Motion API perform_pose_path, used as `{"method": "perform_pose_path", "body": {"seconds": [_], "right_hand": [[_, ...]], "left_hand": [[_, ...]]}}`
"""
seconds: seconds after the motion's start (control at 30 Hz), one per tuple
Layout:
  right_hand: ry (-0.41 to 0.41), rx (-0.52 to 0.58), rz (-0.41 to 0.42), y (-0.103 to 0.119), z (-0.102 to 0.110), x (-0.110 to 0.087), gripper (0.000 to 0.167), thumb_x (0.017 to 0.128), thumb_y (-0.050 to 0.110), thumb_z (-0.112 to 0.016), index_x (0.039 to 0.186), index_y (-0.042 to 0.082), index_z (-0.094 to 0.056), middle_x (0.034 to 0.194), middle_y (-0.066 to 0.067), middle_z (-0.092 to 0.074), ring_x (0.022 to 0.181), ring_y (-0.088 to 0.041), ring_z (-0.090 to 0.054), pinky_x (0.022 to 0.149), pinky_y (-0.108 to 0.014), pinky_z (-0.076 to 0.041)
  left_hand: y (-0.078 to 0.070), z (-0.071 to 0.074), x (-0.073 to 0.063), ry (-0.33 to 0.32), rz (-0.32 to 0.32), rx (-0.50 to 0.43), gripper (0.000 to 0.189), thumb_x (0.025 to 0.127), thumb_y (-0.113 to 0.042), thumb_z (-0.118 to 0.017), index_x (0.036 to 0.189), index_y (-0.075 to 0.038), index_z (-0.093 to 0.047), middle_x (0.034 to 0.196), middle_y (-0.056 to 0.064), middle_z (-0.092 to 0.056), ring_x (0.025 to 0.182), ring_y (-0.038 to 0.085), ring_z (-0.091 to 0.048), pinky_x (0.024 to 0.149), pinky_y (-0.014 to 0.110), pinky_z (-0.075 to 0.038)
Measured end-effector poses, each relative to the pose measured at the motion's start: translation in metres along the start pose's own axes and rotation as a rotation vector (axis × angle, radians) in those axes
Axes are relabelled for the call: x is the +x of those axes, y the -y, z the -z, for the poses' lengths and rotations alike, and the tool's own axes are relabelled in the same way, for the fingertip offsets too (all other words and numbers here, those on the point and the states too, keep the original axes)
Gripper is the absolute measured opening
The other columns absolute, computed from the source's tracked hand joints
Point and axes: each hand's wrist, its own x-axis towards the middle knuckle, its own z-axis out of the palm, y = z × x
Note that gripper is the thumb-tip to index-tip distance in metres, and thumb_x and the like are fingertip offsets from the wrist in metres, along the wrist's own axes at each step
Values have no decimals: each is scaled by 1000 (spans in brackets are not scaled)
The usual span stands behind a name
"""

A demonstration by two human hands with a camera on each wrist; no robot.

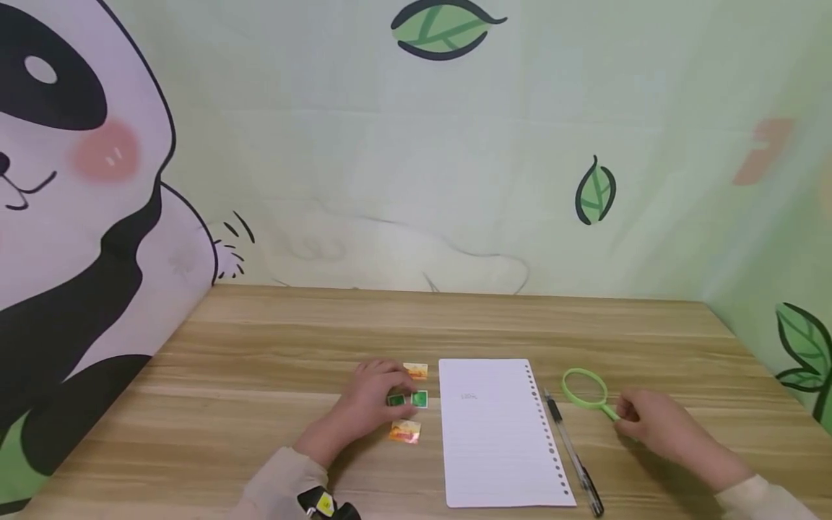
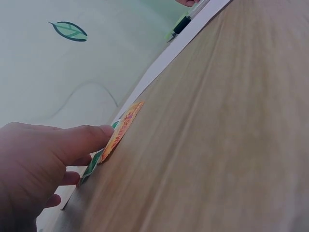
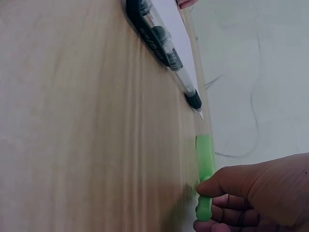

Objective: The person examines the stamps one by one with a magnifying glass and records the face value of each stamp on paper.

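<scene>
My left hand (image 1: 373, 397) is at the small cards, which look like stamps. Its thumb and forefinger stand spread to either side of a green stamp (image 1: 419, 399), with another green stamp (image 1: 396, 399) partly under the fingers. One orange stamp (image 1: 416, 371) lies beyond the hand and a second orange stamp (image 1: 406, 432) on the near side, in front of the thumb in the left wrist view. With thumb and fingers, my right hand (image 1: 669, 426) pinches the handle of a green magnifying glass (image 3: 205, 157). Its round lens end (image 1: 585, 388) points left, low over the table.
A lined sheet of paper (image 1: 500, 448) with punched holes and faint writing lies between the hands. Along its right edge lies a black-gripped clear pen (image 1: 575, 455). Behind the wooden table (image 1: 312, 325) hangs a pale green backdrop (image 1: 312, 144) with a panda and leaves.
</scene>
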Motion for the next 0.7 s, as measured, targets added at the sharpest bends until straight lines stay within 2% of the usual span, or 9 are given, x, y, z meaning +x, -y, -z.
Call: {"method": "perform_pose_path", "body": {"seconds": [0.3,0.5,0.7], "right_hand": [[-12,-6,38,3,16,9,7,84,8,-64,80,6,-58,71,1,-56,64,-11,-45,55,-23,-38],[-50,-58,99,23,28,25,11,83,7,-66,76,7,-56,67,2,-55,60,-10,-42,52,-22,-35],[-33,-45,105,51,40,37,8,85,9,-64,80,6,-59,70,1,-56,60,-11,-44,51,-23,-37]], "left_hand": [[-2,0,1,14,11,-24,25,79,-31,-77,100,-18,-72,112,3,-67,114,29,-55,105,53,-36],[-2,1,1,24,36,-47,27,79,-30,-77,102,-16,-72,114,4,-65,115,31,-54,105,55,-36],[-1,-1,1,16,27,-41,27,79,-30,-78,102,-17,-72,113,4,-65,114,29,-54,103,52,-38]]}}
